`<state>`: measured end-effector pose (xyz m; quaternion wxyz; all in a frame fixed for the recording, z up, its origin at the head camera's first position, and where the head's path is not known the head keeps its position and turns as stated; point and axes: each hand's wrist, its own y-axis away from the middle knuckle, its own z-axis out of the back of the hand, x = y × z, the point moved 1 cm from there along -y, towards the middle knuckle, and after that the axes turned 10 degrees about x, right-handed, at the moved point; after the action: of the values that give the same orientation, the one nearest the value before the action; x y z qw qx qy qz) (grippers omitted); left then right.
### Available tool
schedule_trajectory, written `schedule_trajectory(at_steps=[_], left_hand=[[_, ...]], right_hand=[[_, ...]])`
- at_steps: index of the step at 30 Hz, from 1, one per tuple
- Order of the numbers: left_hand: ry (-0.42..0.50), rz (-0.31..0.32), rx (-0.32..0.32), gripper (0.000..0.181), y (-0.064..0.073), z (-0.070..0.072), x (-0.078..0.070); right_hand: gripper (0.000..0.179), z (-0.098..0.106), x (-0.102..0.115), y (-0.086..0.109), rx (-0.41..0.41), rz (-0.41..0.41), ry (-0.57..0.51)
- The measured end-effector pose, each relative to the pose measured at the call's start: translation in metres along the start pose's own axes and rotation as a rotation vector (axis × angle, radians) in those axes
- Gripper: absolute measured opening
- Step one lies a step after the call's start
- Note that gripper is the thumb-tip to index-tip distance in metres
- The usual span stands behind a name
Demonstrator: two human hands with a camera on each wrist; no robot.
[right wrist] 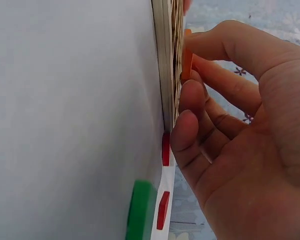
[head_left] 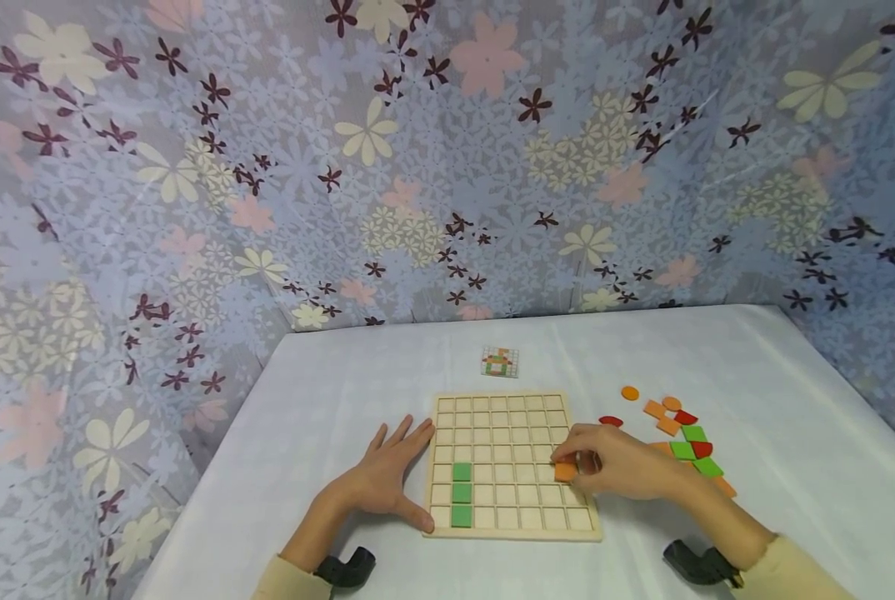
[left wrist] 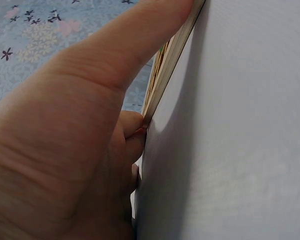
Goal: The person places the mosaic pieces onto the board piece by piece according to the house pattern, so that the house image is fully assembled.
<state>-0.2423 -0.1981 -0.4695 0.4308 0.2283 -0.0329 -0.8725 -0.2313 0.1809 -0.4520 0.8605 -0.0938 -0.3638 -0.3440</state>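
In the head view, the left hand [head_left: 386, 477], lower centre-left, lies with spread, straight fingers against the left edge of the gridded wooden board [head_left: 507, 429] on the table [head_left: 327, 375], where three green squares [head_left: 462, 493] form a column at lower left, while the right hand [head_left: 618, 463], lower right of centre, pinches an orange square [head_left: 565, 472] over the grid's right side, near loose coloured pieces [head_left: 694, 433]. The left wrist view shows the thumb at the board's edge, upper centre. In the right wrist view, thumb and fingers grasp the orange square at upper centre-right, beside the board.
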Motion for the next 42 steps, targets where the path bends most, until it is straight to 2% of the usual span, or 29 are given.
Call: schedule_trajectory(at_steps=[12,20,27,42], left_hand=[[-0.003,0.017,0.014,0.138,-0.001,0.001,-0.002],[-0.011,0.006,0.01,0.138,0.001,0.002,-0.004],[-0.015,-0.003,0.001,0.138,0.0,0.0,-0.001],[-0.018,0.003,-0.003,0.139,0.001,-0.001,0.0]], right_hand=[[0.029,-0.008,0.011,-0.011,0.009,0.073,0.07],[0.029,-0.012,0.015,-0.017,0.017,0.101,0.063],[0.026,-0.018,0.022,-0.022,0.01,0.119,0.103],[0.025,-0.031,0.042,-0.036,0.029,0.173,0.086]])
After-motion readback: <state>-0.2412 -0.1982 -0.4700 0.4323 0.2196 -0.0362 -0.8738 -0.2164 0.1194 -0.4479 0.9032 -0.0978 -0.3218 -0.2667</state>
